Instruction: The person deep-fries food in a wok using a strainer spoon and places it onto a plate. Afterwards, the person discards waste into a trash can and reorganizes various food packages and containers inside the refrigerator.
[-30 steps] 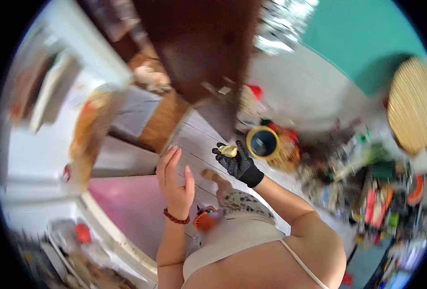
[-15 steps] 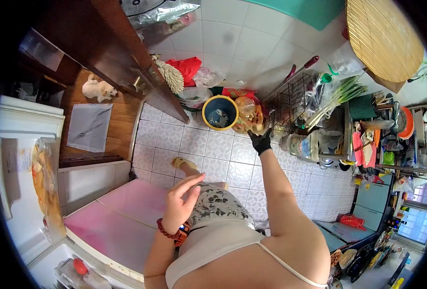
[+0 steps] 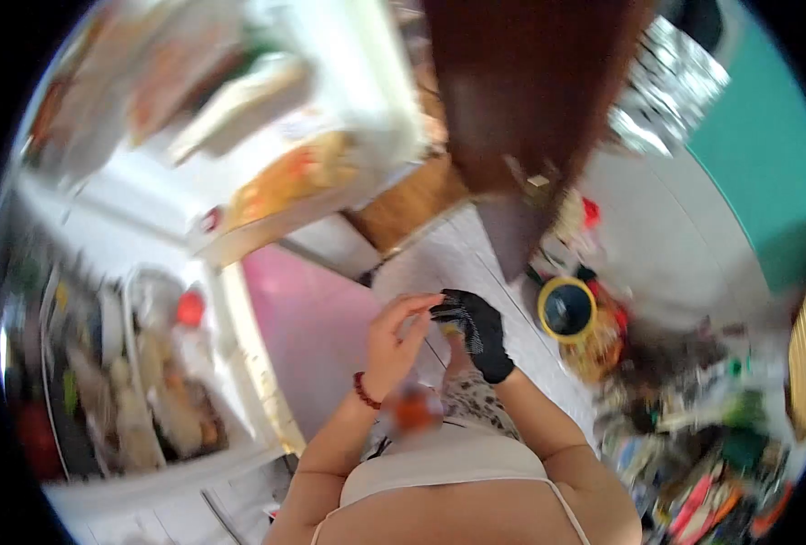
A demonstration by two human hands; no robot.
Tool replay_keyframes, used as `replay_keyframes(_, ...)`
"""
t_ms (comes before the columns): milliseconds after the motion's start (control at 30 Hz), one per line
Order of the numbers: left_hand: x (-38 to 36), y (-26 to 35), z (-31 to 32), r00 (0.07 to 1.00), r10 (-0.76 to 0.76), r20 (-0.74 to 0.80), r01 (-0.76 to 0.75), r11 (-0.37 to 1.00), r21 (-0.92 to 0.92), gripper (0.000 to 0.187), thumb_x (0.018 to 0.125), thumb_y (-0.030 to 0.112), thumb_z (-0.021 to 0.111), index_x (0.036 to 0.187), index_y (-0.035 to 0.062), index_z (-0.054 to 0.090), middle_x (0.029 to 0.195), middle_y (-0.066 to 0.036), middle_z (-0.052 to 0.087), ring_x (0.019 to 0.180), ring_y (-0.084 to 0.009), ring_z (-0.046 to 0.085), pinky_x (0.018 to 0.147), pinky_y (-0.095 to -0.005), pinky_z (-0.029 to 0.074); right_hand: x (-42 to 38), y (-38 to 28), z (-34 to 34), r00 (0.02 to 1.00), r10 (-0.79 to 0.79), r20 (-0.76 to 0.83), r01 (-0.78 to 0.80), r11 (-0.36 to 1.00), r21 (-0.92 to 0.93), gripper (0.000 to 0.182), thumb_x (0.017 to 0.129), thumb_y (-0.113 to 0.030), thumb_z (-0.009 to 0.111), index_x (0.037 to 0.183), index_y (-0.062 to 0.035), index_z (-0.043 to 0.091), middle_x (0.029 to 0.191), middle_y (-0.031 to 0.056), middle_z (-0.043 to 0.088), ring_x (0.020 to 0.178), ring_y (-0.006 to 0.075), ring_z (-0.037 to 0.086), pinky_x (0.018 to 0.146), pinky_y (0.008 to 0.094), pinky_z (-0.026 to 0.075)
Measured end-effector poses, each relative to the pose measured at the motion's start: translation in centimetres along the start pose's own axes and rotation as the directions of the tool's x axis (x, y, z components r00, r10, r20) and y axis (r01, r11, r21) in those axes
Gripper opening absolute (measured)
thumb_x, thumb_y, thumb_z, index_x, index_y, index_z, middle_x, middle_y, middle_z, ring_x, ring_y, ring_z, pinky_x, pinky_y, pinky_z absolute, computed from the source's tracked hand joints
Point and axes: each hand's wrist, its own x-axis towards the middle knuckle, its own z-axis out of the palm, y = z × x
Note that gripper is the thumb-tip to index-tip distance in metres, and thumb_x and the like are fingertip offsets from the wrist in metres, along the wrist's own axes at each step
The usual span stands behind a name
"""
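Observation:
My bare left hand (image 3: pixel 401 334), with a red beaded bracelet (image 3: pixel 365 391) at the wrist, is raised in front of my body, its fingers partly bent. Beside it is my right hand (image 3: pixel 478 334) in a black glove; the fingertips of both hands meet or nearly meet. Whether anything small is between them cannot be made out. Below the hands are my patterned trousers (image 3: pixel 476 400) and white top (image 3: pixel 448 468).
An open fridge (image 3: pixel 262 363) with bagged food is on the left. A brown door (image 3: pixel 530 100) stands at the top. To the right are a yellow-rimmed bucket (image 3: pixel 567 310), bags on the tiled floor (image 3: pixel 544 350) and blurred kitchen goods.
The view has turned left toward the fridge, whose interior now shows. My gloved right hand has come back from the bags by the bucket to my left hand.

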Motion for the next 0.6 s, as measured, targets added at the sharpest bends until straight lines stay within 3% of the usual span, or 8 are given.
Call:
replay_keyframes(67,0.0,-0.1,-1.7,0.994,0.054,-0.093,-0.052,0.998,0.022,0.02,0.087,-0.002,0.054,0.103,0.0003,0.066,0.102,-0.01,0.065,0.094,-0.0184,0.061,0.084,-0.0274,0.047,3.5,-2.0,2.0,0.987,-0.131,0.089,0.128,0.991,0.04,0.033,0.097,-0.016,0.043,0.121,0.0047,0.053,0.119,0.0174,0.057,0.104,0.0237,0.059,0.089,0.0346,0.048)
replay_keyframes(133,-0.5,-0.7,-3.6,0.984,0.086,-0.155,-0.082,0.996,0.033,0.02,0.091,0.0,0.05,0.106,-0.0023,0.063,0.107,-0.011,0.061,0.099,-0.0185,0.058,0.089,-0.0288,0.045,7.2,-3.8,4.4,0.955,-0.266,0.132,0.292,0.92,-0.26,0.032,0.092,-0.002,0.046,0.122,0.0031,0.052,0.12,0.0176,0.056,0.106,0.0252,0.058,0.089,0.0344,0.047)
replay_keyframes(167,-0.6,-0.9,-4.1,0.972,0.108,-0.209,-0.099,0.994,0.055,0.019,0.091,0.0,0.05,0.106,-0.0023,0.063,0.107,-0.011,0.061,0.099,-0.0186,0.058,0.089,-0.0287,0.045,8.8,-3.6,5.0,0.925,-0.328,0.194,0.38,0.833,-0.403,0.04,0.085,0.005,0.05,0.125,0.001,0.052,0.126,0.0193,0.053,0.111,0.0307,0.055,0.096,0.0369,0.044)
replay_keyframes(200,-1.4,0.1,-6.3,0.957,0.134,-0.259,-0.121,0.99,0.066,0.019,0.091,0.0,0.05,0.105,-0.0023,0.063,0.108,-0.012,0.061,0.099,-0.0186,0.058,0.089,-0.0287,0.045,10.0,-4.6,7.8,0.834,-0.454,0.313,0.545,0.592,-0.593,0.046,0.082,-0.001,0.059,0.127,-0.0005,0.051,0.131,0.0205,0.049,0.118,0.0359,0.05,0.103,0.0403,0.038)
replay_keyframes(233,-1.5,0.2,-7.2,0.934,0.146,-0.327,-0.128,0.989,0.078,0.019,0.09,-0.001,0.051,0.104,-0.0013,0.063,0.106,-0.011,0.062,0.098,-0.0188,0.059,0.088,-0.0286,0.045,10.9,-4.6,9.5,0.81,-0.462,0.361,0.572,0.488,-0.659,0.048,0.082,-0.008,0.062,0.128,-0.001,0.051,0.133,0.0204,0.048,0.121,0.0367,0.047,0.105,0.0423,0.034)
replay_keyframes(333,-1.4,0.4,-9.4,0.863,0.164,-0.478,-0.118,0.985,0.126,0.02,0.087,-0.002,0.053,0.103,0.0006,0.064,0.102,-0.01,0.064,0.095,-0.0192,0.06,0.086,-0.0286,0.045,12.3,-1.3,12.5,0.784,-0.32,0.533,0.573,0.038,-0.819,0.06,0.083,-0.037,0.063,0.129,-0.0014,0.048,0.134,0.0222,0.044,0.12,0.0417,0.042,0.104,0.0551,0.028)
replay_keyframes(500,0.2,0.2,-14.8,0.758,0.116,-0.642,-0.023,0.988,0.152,0.019,0.086,-0.001,0.056,0.104,0.001,0.063,0.098,-0.011,0.064,0.093,-0.0194,0.06,0.082,-0.0295,0.047,11.6,1.4,13.7,0.833,-0.283,0.475,0.463,-0.112,-0.879,0.057,0.083,-0.048,0.059,0.116,-0.0016,0.055,0.122,0.0209,0.052,0.112,0.0411,0.046,0.097,0.0622,0.028)
replay_keyframes(600,4.1,1.4,-19.1,0.739,0.211,-0.64,0.051,0.929,0.366,0.022,0.083,-0.001,0.058,0.105,0.0015,0.063,0.097,-0.012,0.064,0.091,-0.021,0.061,0.079,-0.0291,0.048,12.0,0.8,13.6,0.818,-0.306,0.488,0.465,-0.148,-0.873,0.05,0.082,-0.046,0.06,0.108,-0.0038,0.058,0.112,0.0177,0.054,0.107,0.0378,0.048,0.094,0.0605,0.031)
